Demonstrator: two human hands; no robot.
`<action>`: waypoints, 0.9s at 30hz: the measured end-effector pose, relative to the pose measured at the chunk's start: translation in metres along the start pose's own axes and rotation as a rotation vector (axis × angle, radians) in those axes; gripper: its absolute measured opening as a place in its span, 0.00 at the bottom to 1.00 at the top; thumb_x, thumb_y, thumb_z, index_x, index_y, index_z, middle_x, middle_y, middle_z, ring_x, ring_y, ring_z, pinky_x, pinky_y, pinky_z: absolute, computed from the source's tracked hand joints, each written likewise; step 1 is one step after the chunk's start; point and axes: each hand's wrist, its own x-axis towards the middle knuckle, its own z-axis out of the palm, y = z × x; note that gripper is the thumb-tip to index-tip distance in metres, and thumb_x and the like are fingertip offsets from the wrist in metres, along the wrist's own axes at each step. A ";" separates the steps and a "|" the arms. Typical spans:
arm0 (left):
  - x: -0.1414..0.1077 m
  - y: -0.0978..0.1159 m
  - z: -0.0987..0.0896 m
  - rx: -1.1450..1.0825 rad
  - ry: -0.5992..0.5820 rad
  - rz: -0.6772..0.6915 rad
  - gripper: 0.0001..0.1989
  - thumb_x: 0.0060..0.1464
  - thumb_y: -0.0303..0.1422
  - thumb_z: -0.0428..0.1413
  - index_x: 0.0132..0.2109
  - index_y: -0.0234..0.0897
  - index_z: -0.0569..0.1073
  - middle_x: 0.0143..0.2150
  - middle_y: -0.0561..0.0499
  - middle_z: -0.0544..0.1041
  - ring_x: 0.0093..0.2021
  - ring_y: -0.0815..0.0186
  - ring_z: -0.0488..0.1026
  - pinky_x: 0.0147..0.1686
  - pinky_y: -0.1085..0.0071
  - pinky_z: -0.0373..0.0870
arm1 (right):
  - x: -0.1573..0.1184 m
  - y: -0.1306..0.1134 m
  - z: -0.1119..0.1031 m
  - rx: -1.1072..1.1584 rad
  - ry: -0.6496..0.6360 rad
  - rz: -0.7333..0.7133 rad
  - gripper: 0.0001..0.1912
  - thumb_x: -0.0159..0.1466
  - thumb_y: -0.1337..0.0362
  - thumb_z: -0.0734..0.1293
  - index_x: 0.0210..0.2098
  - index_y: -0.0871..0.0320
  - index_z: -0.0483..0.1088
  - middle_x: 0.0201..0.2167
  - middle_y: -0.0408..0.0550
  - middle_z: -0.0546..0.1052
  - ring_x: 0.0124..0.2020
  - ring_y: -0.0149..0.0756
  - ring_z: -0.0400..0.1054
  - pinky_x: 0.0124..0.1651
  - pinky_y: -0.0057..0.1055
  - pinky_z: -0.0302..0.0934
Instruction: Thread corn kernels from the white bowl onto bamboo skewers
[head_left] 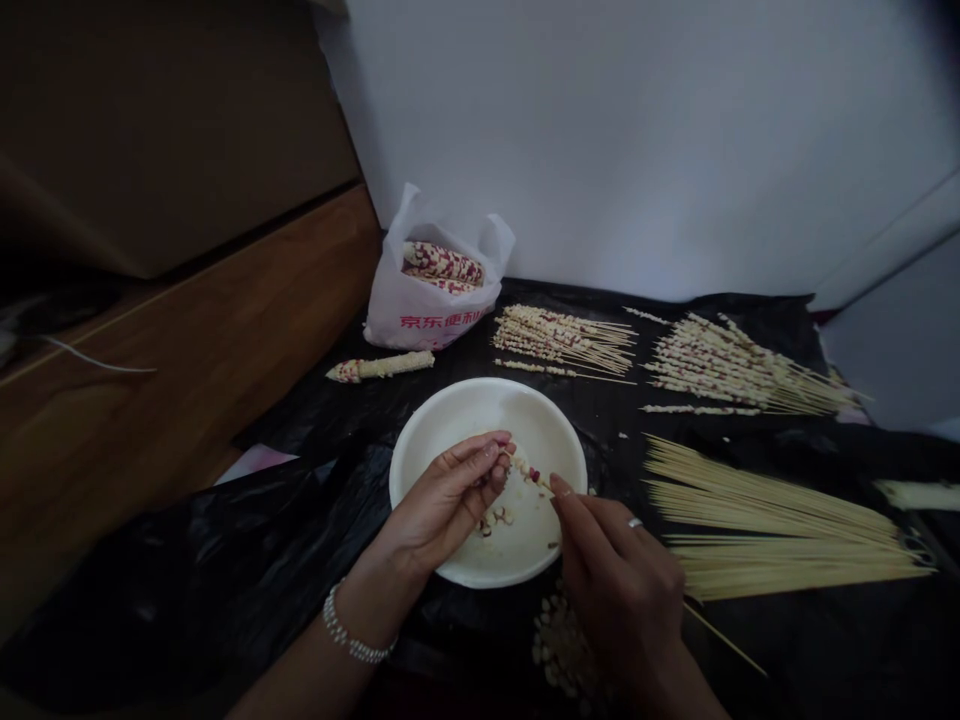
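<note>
My right hand (619,565) pinches a thin wooden skewer (545,486) that carries a few pale and dark red corn kernels (532,475) near its tip. At that tip, the thumb and fingers of my left hand (450,495) are closed together; whether a loose kernel is between them is too small to tell. Both hands are above a white bowl (416,430), with loose kernels (495,518) lying inside it. The rest of the skewer runs under my right hand and comes out at the lower right.
Behind the bowl stands a white plastic bag (427,308) of speckled cobs, with a partly stripped cob (382,367) before it. Loaded skewers (712,365) lie back right, bare skewers (780,530) at right. Loose kernels (559,640) sit below the bowl on black plastic (247,560).
</note>
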 end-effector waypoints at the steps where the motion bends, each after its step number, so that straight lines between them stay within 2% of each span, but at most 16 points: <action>1: 0.000 0.000 0.000 0.005 0.002 0.001 0.08 0.49 0.22 0.60 0.39 0.29 0.78 0.35 0.47 0.77 0.34 0.74 0.74 0.37 0.82 0.72 | 0.000 0.000 0.000 -0.001 -0.002 -0.004 0.18 0.60 0.74 0.65 0.49 0.60 0.70 0.34 0.45 0.77 0.30 0.27 0.68 0.32 0.26 0.57; 9: 0.001 0.000 -0.001 0.072 0.044 0.029 0.08 0.45 0.23 0.63 0.37 0.29 0.79 0.34 0.48 0.78 0.33 0.74 0.73 0.35 0.83 0.71 | 0.000 -0.001 -0.002 -0.025 -0.012 -0.018 0.18 0.60 0.75 0.64 0.49 0.61 0.70 0.33 0.45 0.77 0.29 0.28 0.67 0.31 0.28 0.56; 18: -0.001 -0.001 0.001 0.123 0.019 -0.002 0.09 0.44 0.23 0.64 0.37 0.29 0.79 0.33 0.48 0.78 0.32 0.74 0.73 0.36 0.82 0.70 | -0.004 -0.003 -0.003 -0.013 -0.003 -0.035 0.20 0.60 0.75 0.63 0.52 0.62 0.68 0.35 0.47 0.77 0.30 0.29 0.67 0.32 0.27 0.57; 22: -0.001 -0.002 0.003 0.112 0.012 -0.027 0.07 0.46 0.22 0.62 0.37 0.29 0.79 0.35 0.47 0.78 0.34 0.73 0.74 0.38 0.82 0.71 | -0.003 -0.006 -0.004 -0.028 0.000 -0.025 0.18 0.61 0.75 0.62 0.50 0.62 0.69 0.34 0.47 0.77 0.30 0.29 0.67 0.31 0.27 0.57; 27: -0.002 -0.008 0.007 -0.026 -0.008 -0.105 0.06 0.53 0.25 0.58 0.39 0.28 0.78 0.39 0.44 0.79 0.40 0.68 0.75 0.42 0.75 0.73 | 0.003 -0.008 -0.001 0.007 -0.064 0.010 0.17 0.63 0.73 0.61 0.51 0.62 0.68 0.36 0.49 0.77 0.33 0.31 0.69 0.34 0.27 0.60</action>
